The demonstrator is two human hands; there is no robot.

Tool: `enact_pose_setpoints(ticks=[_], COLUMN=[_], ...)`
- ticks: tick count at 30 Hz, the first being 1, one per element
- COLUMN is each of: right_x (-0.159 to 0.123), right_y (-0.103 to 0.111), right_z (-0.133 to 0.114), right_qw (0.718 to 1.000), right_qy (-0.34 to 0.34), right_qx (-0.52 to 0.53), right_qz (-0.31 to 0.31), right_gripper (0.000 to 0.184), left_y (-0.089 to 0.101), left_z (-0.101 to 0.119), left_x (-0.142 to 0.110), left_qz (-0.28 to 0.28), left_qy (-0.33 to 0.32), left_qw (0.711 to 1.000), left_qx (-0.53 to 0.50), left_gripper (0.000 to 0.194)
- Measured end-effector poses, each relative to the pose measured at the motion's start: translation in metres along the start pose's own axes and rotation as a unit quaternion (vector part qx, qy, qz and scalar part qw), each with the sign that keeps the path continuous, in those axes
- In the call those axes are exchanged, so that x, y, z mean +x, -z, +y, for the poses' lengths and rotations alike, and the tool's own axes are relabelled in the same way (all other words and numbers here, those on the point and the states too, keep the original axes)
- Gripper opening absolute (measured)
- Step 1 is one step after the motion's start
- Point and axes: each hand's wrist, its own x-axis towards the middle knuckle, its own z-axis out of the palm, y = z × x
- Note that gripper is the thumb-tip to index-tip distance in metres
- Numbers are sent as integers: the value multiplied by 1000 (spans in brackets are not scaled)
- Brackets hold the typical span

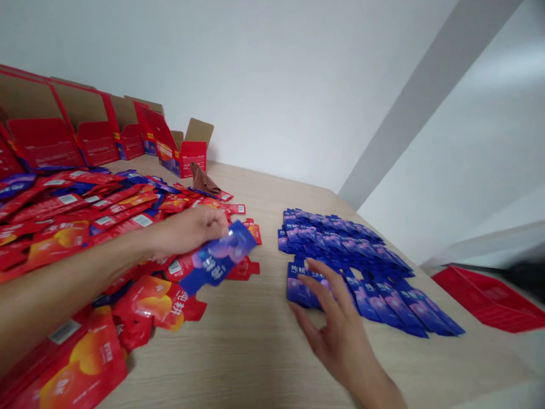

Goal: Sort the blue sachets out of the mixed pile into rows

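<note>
My left hand (198,230) is closed on the edge of a blue pouch (223,255) with white lettering and pink-purple fruit. The pouch is held over the right border of a heap of red pouches (153,301). My right hand (332,324) is open, thumb and fingers apart, over the near left end of overlapping rows of blue pouches (370,295). Its fingertips are at the nearest blue pouch (298,289); whether they touch it I cannot tell.
Open red cartons (42,139) line the back left along the wall, with a smaller open carton (193,159) beside them. A brown cloth (203,180) lies in front. A red box (489,298) is at the far right, beyond the table edge, near a blurred dark shape.
</note>
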Motion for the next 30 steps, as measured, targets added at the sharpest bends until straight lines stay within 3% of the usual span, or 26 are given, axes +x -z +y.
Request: enact_pose_setpoints(ticks=[4,8,13,17,20,25,30], right_x=[11,4,-20,-38,-50,-58,-51], right_y=[5,8,14,25,38,57,55], right_z=[-40,-49,-34,-3,30,85,109], right_qw=[987,973,981,992,987,932,867], right_qy=[83,68,-28,-99,-155,-324,-425], right_qx=[34,61,64,42,-31,-145,-250], right_qz=[-132,-212,-182,-62,26,72,65], right_gripper=[40,44,51,39,25,43,44], left_y=[-65,-103,-115,-104,-97,-102,-116], left_z=[3,-1,-8,-5,-4,-10,-24], left_x=[-16,-17,3,13,14,10,2], left_qz=[-175,-255,-187,-96,-53,-48,-61], left_qy=[-13,-9,24,41,47,51,20], left_qw=[984,962,968,975,976,976,976], left_qx=[-45,-102,-166,-197,-206,-207,-206], left_gripper=[22,25,45,51,50,46,38])
